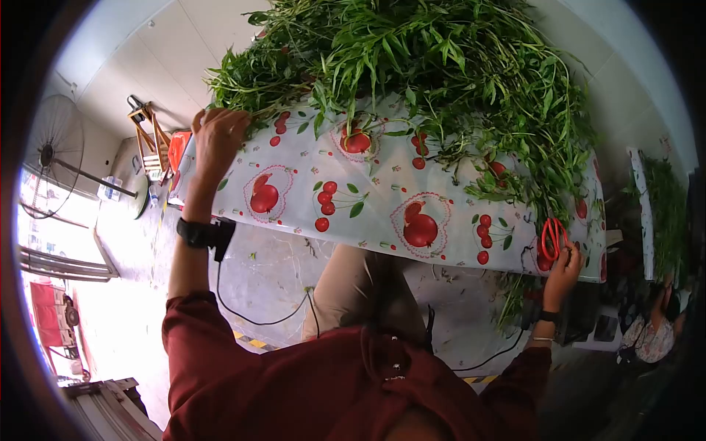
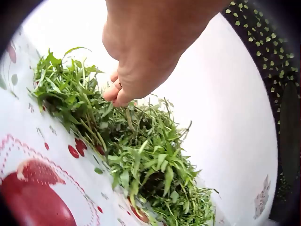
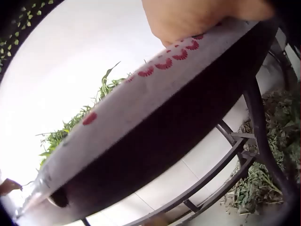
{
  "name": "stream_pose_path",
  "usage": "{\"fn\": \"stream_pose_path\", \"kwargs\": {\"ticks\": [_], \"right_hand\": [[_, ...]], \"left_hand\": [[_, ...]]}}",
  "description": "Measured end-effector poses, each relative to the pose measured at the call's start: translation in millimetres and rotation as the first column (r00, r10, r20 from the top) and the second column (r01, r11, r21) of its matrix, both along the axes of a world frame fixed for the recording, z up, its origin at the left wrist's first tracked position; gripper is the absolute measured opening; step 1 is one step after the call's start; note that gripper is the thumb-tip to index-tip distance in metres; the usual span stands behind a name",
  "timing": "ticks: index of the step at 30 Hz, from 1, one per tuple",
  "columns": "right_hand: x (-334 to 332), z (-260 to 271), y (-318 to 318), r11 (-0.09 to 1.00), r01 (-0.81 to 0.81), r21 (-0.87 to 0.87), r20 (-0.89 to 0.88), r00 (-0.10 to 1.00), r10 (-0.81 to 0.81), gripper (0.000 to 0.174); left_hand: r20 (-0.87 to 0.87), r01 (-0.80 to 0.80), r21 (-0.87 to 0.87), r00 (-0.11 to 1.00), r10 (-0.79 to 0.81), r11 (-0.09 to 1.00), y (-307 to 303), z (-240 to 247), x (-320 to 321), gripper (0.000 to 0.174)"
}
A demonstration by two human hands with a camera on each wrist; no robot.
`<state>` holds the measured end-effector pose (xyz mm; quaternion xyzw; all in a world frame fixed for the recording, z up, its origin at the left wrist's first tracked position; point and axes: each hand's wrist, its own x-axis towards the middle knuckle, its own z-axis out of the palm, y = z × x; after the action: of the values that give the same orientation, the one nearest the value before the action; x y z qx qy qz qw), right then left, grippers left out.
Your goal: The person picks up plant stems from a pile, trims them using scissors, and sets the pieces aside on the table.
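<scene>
A big heap of leafy green stems (image 1: pixel 412 51) covers the far part of a table with a fruit-print cloth (image 1: pixel 294 195). My left hand (image 1: pixel 219 140) is at the heap's left end, back of the hand up. In the left wrist view, the fingertips of that hand (image 2: pixel 146 70) point down right at the greens (image 2: pixel 160 165); whether they pinch a stem I cannot tell. Near the table's front right edge, my right hand (image 1: pixel 565 268) holds red-handled scissors (image 1: pixel 551 239) by the loops, their blades among the greens. The right wrist view shows this hand (image 3: pixel 202 21) over the cloth's edge, scissors hidden.
Cut greens (image 3: pixel 268 160) lie on the floor under the table's metal frame (image 3: pixel 202 176). To the left stand a fan (image 1: pixel 48 154) and a wooden stool (image 1: pixel 151 143). Another person (image 1: pixel 651 334) sits at the right, near more greens (image 1: pixel 665 213). A cable (image 1: pixel 257 322) hangs from the left wrist.
</scene>
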<state>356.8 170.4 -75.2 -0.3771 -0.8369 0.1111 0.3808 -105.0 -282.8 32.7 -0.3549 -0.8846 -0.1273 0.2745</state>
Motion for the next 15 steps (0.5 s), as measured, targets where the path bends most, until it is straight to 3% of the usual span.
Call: {"fn": "stream_pose_path", "kwargs": {"ticks": [4,8,15], "right_hand": [[-2.5,-4.3,2.0,0.995,0.039,0.097,-0.016,0.999,-0.037,0.018],[-3.4,-3.4,0.7,0.996,0.045,0.082,-0.014,0.999,-0.044,0.017],[-2.8,-7.3,3.7,0.996,0.053,0.073,-0.027,0.998,-0.051,0.016]], "left_hand": [[0.018,-0.053,-0.097,0.998,0.055,0.994,-15.3,-10.6,-54.2,0.019],[0.037,-0.047,-0.155,0.998,0.054,0.987,-16.9,-18.9,-90.8,0.019],[0.025,-0.031,-0.304,0.999,0.041,0.952,-4.9,-21.5,-113.0,0.015]]}}
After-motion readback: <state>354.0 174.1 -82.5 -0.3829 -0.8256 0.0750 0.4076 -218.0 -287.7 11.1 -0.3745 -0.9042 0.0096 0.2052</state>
